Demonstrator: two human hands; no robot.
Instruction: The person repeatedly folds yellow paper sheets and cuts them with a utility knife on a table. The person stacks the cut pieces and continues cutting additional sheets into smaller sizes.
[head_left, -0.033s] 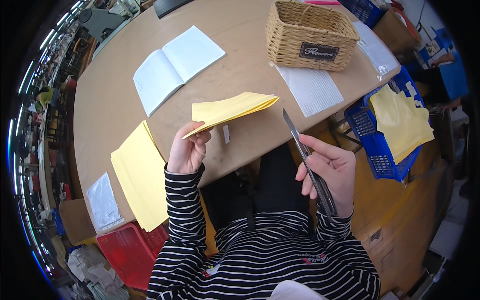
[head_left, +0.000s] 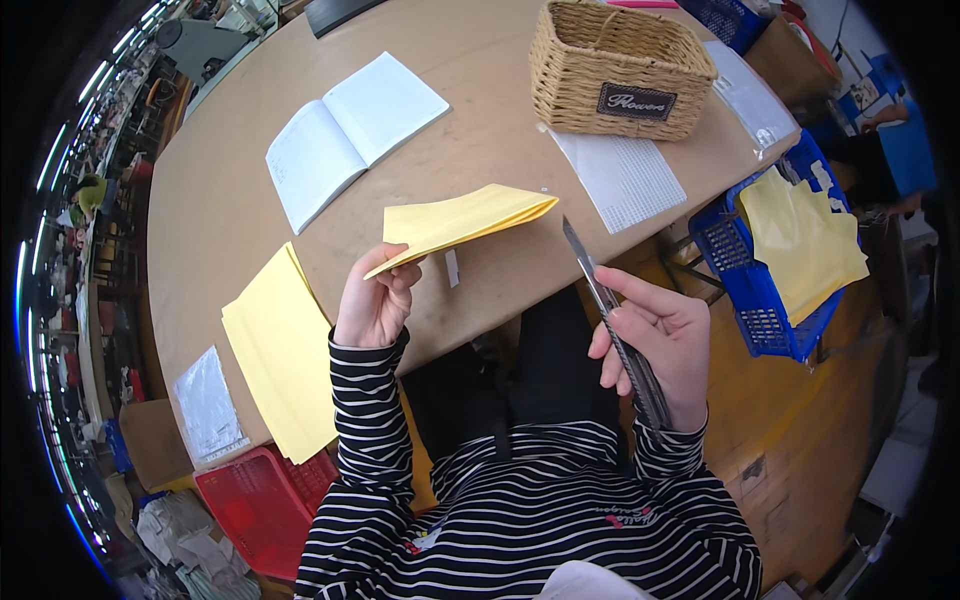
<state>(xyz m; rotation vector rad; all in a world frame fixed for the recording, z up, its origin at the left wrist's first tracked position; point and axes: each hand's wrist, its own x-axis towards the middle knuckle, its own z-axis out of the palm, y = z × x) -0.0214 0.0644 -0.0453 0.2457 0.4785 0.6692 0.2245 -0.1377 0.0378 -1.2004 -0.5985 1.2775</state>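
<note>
Tabletop (head_left: 230, 200) is seen as before, nothing on it having shifted. Folded yellow paper (head_left: 462, 220) is still pinched at its lower corner by the left hand (head_left: 375, 305), raised over the near edge. Metal ruler (head_left: 615, 315) remains gripped by the right hand (head_left: 660, 345), fingers (head_left: 640, 290) curled around it.

Bare tabletop (head_left: 480, 170) lies open between the open notebook (head_left: 350, 130) and the wicker basket (head_left: 620, 70), wide enough for a hand to pass. The folded yellow paper (head_left: 465, 222) hangs over the table's near edge and blocks the way there. The yellow stack (head_left: 285, 350) fills the near left part. On the right, the blue crate (head_left: 760, 290) stands close beside the table.
</note>
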